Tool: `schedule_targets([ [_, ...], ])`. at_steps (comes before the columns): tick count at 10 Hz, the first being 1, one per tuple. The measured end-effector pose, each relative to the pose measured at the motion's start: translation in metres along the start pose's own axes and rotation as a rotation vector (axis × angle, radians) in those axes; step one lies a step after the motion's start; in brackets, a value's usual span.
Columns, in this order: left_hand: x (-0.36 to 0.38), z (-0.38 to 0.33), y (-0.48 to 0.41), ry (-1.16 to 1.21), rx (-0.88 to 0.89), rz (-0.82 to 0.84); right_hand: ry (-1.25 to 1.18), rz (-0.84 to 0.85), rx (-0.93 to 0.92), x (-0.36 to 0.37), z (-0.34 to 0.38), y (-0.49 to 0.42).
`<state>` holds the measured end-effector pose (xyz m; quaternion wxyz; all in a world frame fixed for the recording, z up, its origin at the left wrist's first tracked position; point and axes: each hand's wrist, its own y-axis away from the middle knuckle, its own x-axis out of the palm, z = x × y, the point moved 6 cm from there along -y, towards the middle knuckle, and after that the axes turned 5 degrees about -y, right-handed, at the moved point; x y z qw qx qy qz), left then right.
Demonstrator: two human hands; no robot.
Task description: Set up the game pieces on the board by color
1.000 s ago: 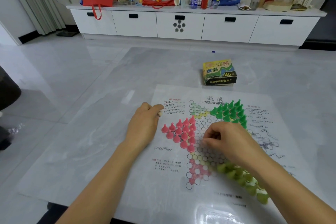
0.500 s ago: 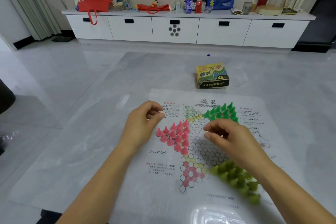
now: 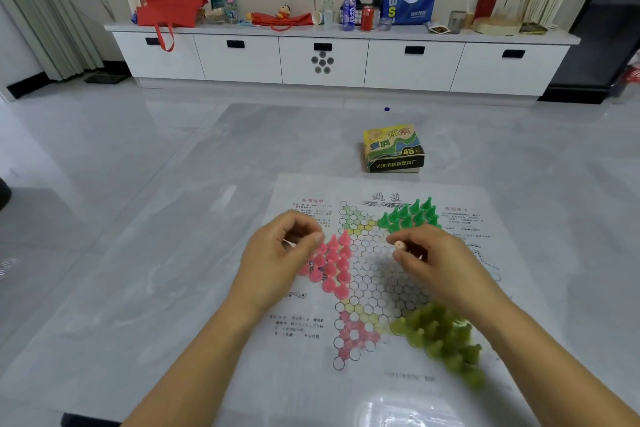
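Three triangles of the paper board [image 3: 346, 388] are filled with pink pieces [image 3: 332, 263], dark green pieces [image 3: 410, 215] and yellow-green pieces [image 3: 443, 336], while a small pale piece [image 3: 399, 245] is pinched by the right hand [image 3: 440, 263] over the centre and a pale bit [image 3: 289, 243] is gripped in the left hand [image 3: 280, 256], so some placing is judged left.

Paper hex board [image 3: 370, 274] flat on the table [image 3: 173, 253]. Pink cones [image 3: 332, 263] upright in its left point, dark green ones [image 3: 410, 217] far right, olive ones [image 3: 440, 340] near right. Pale piece [image 3: 399, 245] pinched over the middle, small white bit [image 3: 289, 244] beside the pinks.
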<state>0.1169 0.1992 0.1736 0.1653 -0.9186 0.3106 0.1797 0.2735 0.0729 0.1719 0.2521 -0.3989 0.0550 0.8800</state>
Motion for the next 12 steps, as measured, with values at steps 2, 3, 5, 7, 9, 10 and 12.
schedule_targets([
  [2, -0.021, 0.022, -0.008, -0.031, -0.108, -0.143, -0.018, 0.040, 0.144, 0.004, -0.021, 0.001],
  [3, -0.019, 0.023, -0.007, -0.074, -0.097, -0.134, 0.092, 0.064, 0.134, 0.005, -0.019, -0.002],
  [5, -0.016, 0.021, -0.006, -0.174, -0.046, -0.121, 0.260, 0.127, 0.071, 0.015, -0.013, -0.009],
  [7, -0.013, 0.022, -0.007, -0.260, 0.001, -0.107, 0.228, 0.155, 0.103, 0.018, -0.011, -0.011],
  [9, -0.010, 0.024, -0.006, -0.273, 0.025, -0.087, 0.215, 0.158, 0.112, 0.018, -0.012, -0.010],
  [10, -0.009, 0.024, -0.006, -0.283, 0.035, -0.075, 0.204, 0.168, 0.130, 0.019, -0.013, -0.009],
  [12, -0.014, 0.013, -0.001, -0.235, 0.096, -0.117, 0.049, 0.074, 0.161, 0.004, -0.018, 0.001],
])
